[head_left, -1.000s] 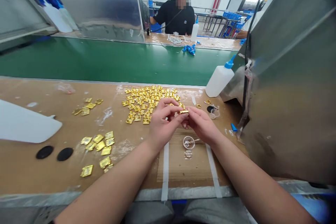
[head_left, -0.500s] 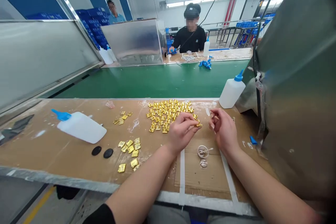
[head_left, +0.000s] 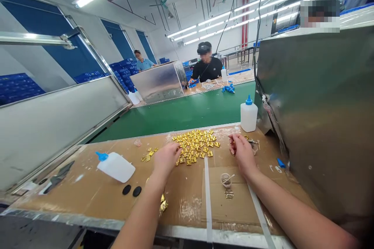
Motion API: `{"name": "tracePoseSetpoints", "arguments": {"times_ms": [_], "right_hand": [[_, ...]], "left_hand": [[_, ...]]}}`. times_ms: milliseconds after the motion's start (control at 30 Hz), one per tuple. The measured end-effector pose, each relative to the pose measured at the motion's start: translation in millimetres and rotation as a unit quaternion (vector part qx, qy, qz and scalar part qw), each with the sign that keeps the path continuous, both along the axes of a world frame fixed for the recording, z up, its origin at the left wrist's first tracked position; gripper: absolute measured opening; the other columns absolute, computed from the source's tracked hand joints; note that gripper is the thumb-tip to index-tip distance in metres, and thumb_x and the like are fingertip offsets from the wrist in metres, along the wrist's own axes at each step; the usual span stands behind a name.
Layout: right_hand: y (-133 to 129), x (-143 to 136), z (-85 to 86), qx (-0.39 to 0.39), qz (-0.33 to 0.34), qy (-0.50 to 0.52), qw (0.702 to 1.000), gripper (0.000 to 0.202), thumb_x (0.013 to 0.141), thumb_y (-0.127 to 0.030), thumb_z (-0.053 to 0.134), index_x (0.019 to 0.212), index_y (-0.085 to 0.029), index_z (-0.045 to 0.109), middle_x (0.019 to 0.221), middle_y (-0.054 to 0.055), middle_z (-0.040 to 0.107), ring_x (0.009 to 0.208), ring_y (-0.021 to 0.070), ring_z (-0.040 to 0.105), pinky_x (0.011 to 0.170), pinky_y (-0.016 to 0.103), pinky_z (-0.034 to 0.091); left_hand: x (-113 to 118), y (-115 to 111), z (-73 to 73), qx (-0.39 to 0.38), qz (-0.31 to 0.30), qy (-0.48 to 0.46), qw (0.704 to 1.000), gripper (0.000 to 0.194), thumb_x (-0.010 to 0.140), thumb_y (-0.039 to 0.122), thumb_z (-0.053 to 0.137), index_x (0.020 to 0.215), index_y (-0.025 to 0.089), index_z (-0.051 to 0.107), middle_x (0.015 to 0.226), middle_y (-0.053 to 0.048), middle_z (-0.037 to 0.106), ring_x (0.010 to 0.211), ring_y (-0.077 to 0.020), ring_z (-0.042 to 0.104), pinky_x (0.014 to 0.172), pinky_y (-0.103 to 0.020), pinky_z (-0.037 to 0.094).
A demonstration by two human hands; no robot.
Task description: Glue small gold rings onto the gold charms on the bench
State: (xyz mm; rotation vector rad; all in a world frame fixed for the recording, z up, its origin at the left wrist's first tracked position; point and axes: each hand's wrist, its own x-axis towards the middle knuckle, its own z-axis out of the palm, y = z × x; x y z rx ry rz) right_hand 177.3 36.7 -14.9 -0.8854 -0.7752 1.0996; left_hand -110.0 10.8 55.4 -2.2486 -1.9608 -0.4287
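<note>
My left hand [head_left: 166, 159] is at the left edge of the pile of small gold pieces [head_left: 198, 142], its fingers bent together; what they hold, if anything, is hidden. My right hand [head_left: 242, 152] hovers right of the pile with curled fingers, and I cannot make out anything in them. Below and between the hands, a small round cup [head_left: 226, 179] with a thin white stick lies on a taped cardboard sheet [head_left: 216, 206]. More gold pieces [head_left: 163, 204] show beside my left forearm.
A white bottle [head_left: 117, 167] lies at the left, near two black discs [head_left: 131, 190]. Another bottle [head_left: 249, 116] stands at the back right beside a metal panel [head_left: 315, 97]. Beyond the green belt [head_left: 175, 113], a person [head_left: 208, 66] sits at a bench.
The view has tilted up and shifted. My left hand has moved left, away from my right hand, to the pile's left edge. The gold piece seen in its fingertips no longer shows.
</note>
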Motion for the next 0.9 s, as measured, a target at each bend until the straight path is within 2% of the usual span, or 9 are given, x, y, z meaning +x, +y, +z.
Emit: {"name": "tracePoseSetpoints", "arguments": {"times_ms": [100,167,233,367,467,567,733,800,900], "right_hand": [[2,0,-2.2,0.000,0.007,-0.004,1.000,0.043,0.083,-0.060,0.073,0.091,-0.018,0.069,0.073,-0.003,0.052,0.051,0.0078,0.043,0.044,0.022,0.028],[3,-1,-2.6,0.002,0.010,-0.012,1.000,0.042,0.083,-0.059,0.072,0.090,-0.018,0.069,0.072,-0.003,0.052,0.050,0.0081,0.043,0.044,0.022,0.027],[2,-1,-2.2,0.007,0.013,-0.019,1.000,0.041,0.082,-0.058,0.073,0.088,-0.018,0.068,0.071,-0.004,0.051,0.050,0.0081,0.042,0.044,0.023,0.026],[1,0,-0.3,0.009,0.021,-0.025,0.999,0.039,0.081,-0.057,0.073,0.088,-0.018,0.068,0.071,-0.004,0.050,0.050,0.0082,0.041,0.045,0.024,0.026],[1,1,0.7,0.010,0.022,-0.029,0.999,0.037,0.083,-0.055,0.072,0.088,-0.019,0.068,0.070,-0.004,0.049,0.049,0.0082,0.041,0.045,0.024,0.026],[0,2,1.7,0.011,0.020,-0.031,0.999,0.035,0.083,-0.054,0.070,0.089,-0.019,0.068,0.068,-0.005,0.048,0.049,0.0085,0.041,0.046,0.025,0.026],[-2,1,5.3,0.015,0.023,-0.030,0.999,0.034,0.083,-0.053,0.069,0.088,-0.019,0.066,0.069,-0.005,0.049,0.049,0.0082,0.041,0.046,0.025,0.025],[-3,1,6.8,0.016,0.026,-0.029,0.999,0.035,0.083,-0.053,0.069,0.089,-0.019,0.066,0.069,-0.005,0.049,0.049,0.0081,0.041,0.046,0.025,0.025],[-3,1,7.5,0.019,0.028,-0.030,0.999,0.035,0.083,-0.053,0.070,0.088,-0.019,0.066,0.069,-0.005,0.049,0.049,0.0082,0.041,0.046,0.025,0.025]], "left_hand": [[-40,2,-0.3,-0.057,0.087,0.064,0.993,0.026,0.103,0.031,0.058,0.086,0.017,0.071,0.089,-0.007,0.073,0.086,-0.0230,0.071,0.074,-0.033,0.052],[-55,4,-4.2,-0.092,0.130,0.087,0.983,0.024,0.102,0.036,0.063,0.095,0.015,0.071,0.094,-0.005,0.072,0.088,-0.0217,0.070,0.080,-0.037,0.057],[-58,7,-9.3,-0.122,0.153,0.098,0.976,0.028,0.100,0.041,0.066,0.106,0.014,0.070,0.103,-0.006,0.072,0.093,-0.0214,0.070,0.085,-0.041,0.060],[-45,10,-15.2,-0.161,0.135,0.091,0.973,0.029,0.102,0.042,0.062,0.109,0.016,0.071,0.110,-0.008,0.073,0.100,-0.0225,0.070,0.091,-0.043,0.058],[-40,9,-9.5,-0.162,0.116,0.078,0.977,0.028,0.103,0.038,0.052,0.111,0.024,0.075,0.117,-0.009,0.077,0.109,-0.0262,0.070,0.089,-0.038,0.054],[-51,1,4.2,-0.164,0.128,0.070,0.976,0.033,0.099,0.038,0.050,0.114,0.028,0.077,0.124,-0.008,0.078,0.113,-0.0302,0.070,0.082,-0.035,0.050],[-79,-22,20.2,-0.227,0.129,0.049,0.964,0.022,0.087,0.042,0.064,0.092,0.027,0.081,0.100,-0.005,0.082,0.093,-0.0264,0.074,0.070,-0.031,0.046],[-84,-32,17.8,-0.246,0.128,0.034,0.960,0.022,0.086,0.044,0.066,0.090,0.027,0.080,0.095,-0.004,0.082,0.088,-0.0244,0.074,0.067,-0.030,0.045],[-85,-41,5.8,-0.258,0.130,0.010,0.957,0.027,0.085,0.050,0.066,0.090,0.027,0.079,0.094,-0.003,0.082,0.086,-0.0232,0.073,0.065,-0.029,0.043]]}}
